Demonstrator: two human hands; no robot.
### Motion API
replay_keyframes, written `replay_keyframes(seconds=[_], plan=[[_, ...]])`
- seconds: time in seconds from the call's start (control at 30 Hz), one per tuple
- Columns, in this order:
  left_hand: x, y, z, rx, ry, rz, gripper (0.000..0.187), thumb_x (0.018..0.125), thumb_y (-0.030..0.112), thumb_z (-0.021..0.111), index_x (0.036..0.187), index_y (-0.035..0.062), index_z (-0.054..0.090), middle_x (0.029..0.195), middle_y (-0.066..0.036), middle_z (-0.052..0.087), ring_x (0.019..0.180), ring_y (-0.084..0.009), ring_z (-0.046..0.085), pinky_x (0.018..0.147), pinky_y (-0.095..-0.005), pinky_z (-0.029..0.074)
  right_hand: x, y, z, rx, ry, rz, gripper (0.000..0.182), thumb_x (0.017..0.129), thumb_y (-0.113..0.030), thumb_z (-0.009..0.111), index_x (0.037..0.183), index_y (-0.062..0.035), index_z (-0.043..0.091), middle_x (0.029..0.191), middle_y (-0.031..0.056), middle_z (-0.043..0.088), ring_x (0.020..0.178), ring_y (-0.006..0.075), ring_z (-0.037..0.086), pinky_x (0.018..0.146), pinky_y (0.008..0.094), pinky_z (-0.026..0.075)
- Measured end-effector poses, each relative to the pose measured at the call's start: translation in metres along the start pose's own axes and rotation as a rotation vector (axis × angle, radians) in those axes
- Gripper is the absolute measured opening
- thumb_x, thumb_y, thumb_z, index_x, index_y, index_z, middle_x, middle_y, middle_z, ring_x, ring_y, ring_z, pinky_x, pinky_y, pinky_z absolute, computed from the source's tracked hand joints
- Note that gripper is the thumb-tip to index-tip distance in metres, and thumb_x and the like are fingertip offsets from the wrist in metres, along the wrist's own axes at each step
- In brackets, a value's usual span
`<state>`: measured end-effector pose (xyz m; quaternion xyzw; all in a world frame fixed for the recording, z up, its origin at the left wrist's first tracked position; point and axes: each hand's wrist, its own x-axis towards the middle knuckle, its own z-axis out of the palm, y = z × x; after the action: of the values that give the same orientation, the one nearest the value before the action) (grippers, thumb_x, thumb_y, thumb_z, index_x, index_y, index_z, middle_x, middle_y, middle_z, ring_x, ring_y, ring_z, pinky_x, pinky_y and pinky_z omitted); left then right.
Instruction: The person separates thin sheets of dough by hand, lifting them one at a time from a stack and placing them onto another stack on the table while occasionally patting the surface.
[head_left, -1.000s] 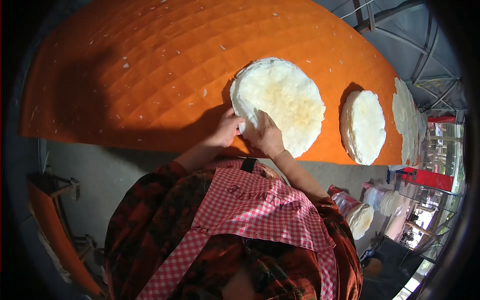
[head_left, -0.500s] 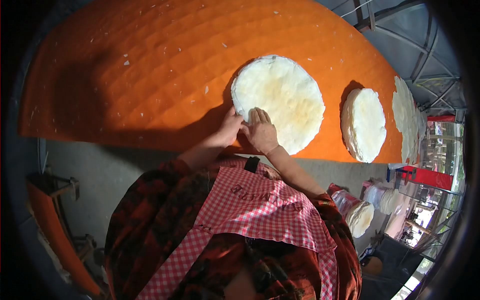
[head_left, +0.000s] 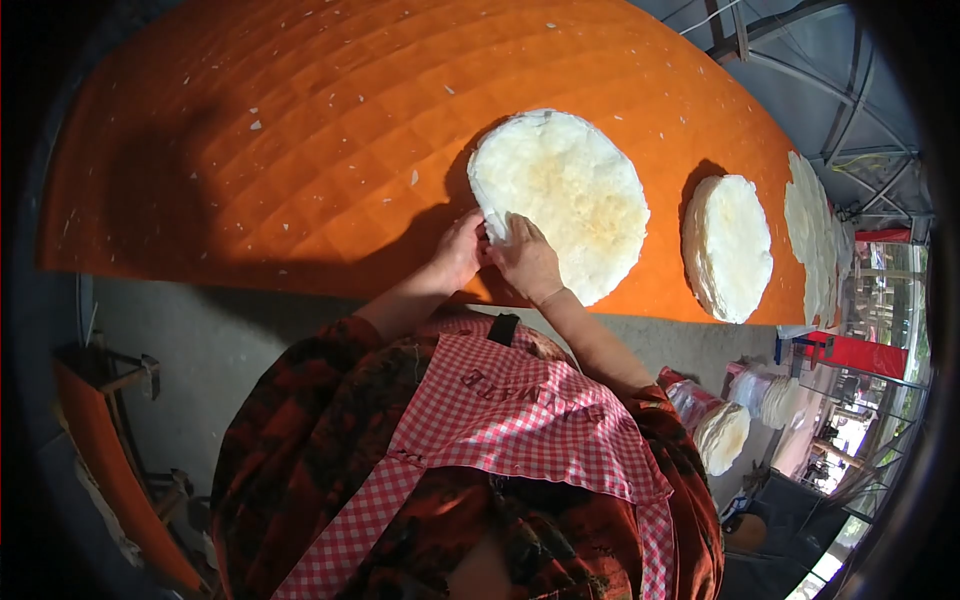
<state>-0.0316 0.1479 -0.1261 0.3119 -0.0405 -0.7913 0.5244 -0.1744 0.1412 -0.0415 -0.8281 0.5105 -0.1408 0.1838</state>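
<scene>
A stack of round, thin white flatbreads with light brown patches lies near the front edge of the orange-covered table. At its near left rim is my left hand, fingers closed against the edge of the bread. Close beside it, my right hand bends its fingers over the same rim, pinching the edge. My thumbs come near each other there. How many layers are between my fingers is hidden.
Another flatbread stack stands to the right, with more breads at the table's far right end. Bagged breads sit lower right beyond the table. Small white flakes dot the orange cover. An orange-topped piece of furniture is at lower left.
My right hand's fingers, stretched flat over the top bread before, have drawn back and curled at its rim. My left hand has shifted slightly along the edge.
</scene>
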Motion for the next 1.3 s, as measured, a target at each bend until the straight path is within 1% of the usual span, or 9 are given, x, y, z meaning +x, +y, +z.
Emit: replay_keyframes(seconds=[0.27,0.37,0.47,0.63,0.9,1.13,1.2,1.27,1.3], plan=[[-0.009,0.002,0.029,0.258,0.080,0.081,0.024,0.094,0.017,0.046,0.117,0.0141,0.052,0.099,-0.005,0.061,0.088,-0.0204,0.062,0.071,-0.0374,0.055,0.006,-0.001,-0.007,0.068,-0.042,0.187,0.048,0.079,-0.009,0.052,0.125,0.0024,0.045,0.109,0.0241,0.059,0.094,0.0375,0.061,0.082,0.0427,0.049],[-0.003,-0.001,0.032,0.319,0.226,0.030,0.026,0.092,0.010,0.042,0.117,0.0133,0.052,0.099,-0.006,0.061,0.084,-0.0207,0.063,0.067,-0.0376,0.056,0.010,-0.007,0.016,-0.302,0.145,-0.085,0.052,0.076,-0.007,0.054,0.127,0.0009,0.044,0.113,0.0208,0.058,0.100,0.0336,0.059,0.084,0.0393,0.050],[0.001,0.000,0.032,0.330,0.275,-0.010,0.028,0.092,0.008,0.040,0.116,0.0129,0.053,0.098,-0.006,0.061,0.080,-0.0203,0.064,0.062,-0.0364,0.056,0.017,-0.006,0.013,-0.295,-0.110,-0.019,0.054,0.076,-0.008,0.057,0.127,0.0004,0.043,0.117,0.0174,0.057,0.105,0.0313,0.058,0.086,0.0364,0.049],[0.012,-0.011,0.015,0.357,0.311,0.037,0.028,0.090,0.006,0.038,0.113,0.0107,0.052,0.099,-0.006,0.060,0.085,-0.0200,0.061,0.062,-0.0369,0.056,-0.006,0.017,-0.003,-0.345,0.166,-0.220,0.053,0.075,-0.030,0.066,0.118,-0.0018,0.051,0.105,0.0140,0.063,0.088,0.0318,0.064,0.072,0.0362,0.054],[0.000,-0.003,0.022,0.342,0.251,0.003,0.029,0.092,0.007,0.035,0.117,0.0097,0.050,0.106,-0.007,0.058,0.090,-0.0212,0.060,0.070,-0.0405,0.056,0.017,0.002,-0.007,-0.248,0.008,-0.025,0.052,0.076,-0.029,0.064,0.116,0.0010,0.049,0.101,0.0153,0.061,0.090,0.0319,0.062,0.072,0.0364,0.053],[0.003,-0.008,0.018,0.148,0.300,0.016,0.031,0.095,0.030,0.037,0.111,0.0076,0.052,0.096,-0.008,0.057,0.079,-0.0213,0.058,0.067,-0.0421,0.054,0.032,0.008,0.029,-0.327,-0.111,0.091,0.059,0.075,-0.024,0.064,0.122,0.0029,0.043,0.114,0.0174,0.056,0.101,0.0333,0.058,0.081,0.0391,0.050],[-0.009,0.006,0.035,0.109,0.284,-0.037,0.058,0.088,0.061,0.046,0.120,0.0134,0.049,0.107,-0.004,0.059,0.095,-0.0211,0.058,0.082,-0.0444,0.048,0.018,-0.009,0.007,-0.385,-0.093,-0.038,0.061,0.074,-0.024,0.065,0.125,0.0005,0.044,0.125,0.0172,0.049,0.113,0.0327,0.049,0.088,0.0390,0.046],[-0.003,0.007,0.041,0.083,0.196,0.008,0.057,0.088,0.056,0.050,0.125,0.0130,0.047,0.112,-0.004,0.058,0.101,-0.0214,0.057,0.086,-0.0434,0.046,-0.009,-0.009,-0.010,-0.291,0.061,-0.050,0.055,0.077,-0.026,0.062,0.123,-0.0004,0.047,0.132,0.0178,0.045,0.124,0.0318,0.041,0.088,0.0409,0.045],[0.008,0.005,0.027,0.211,0.174,-0.042,0.055,0.087,0.047,0.057,0.127,0.0106,0.046,0.118,-0.006,0.057,0.104,-0.0214,0.057,0.084,-0.0423,0.048,-0.023,-0.002,-0.029,-0.204,0.038,-0.097,0.053,0.077,-0.032,0.064,0.120,-0.0038,0.053,0.125,0.0168,0.053,0.113,0.0309,0.052,0.081,0.0389,0.049]])
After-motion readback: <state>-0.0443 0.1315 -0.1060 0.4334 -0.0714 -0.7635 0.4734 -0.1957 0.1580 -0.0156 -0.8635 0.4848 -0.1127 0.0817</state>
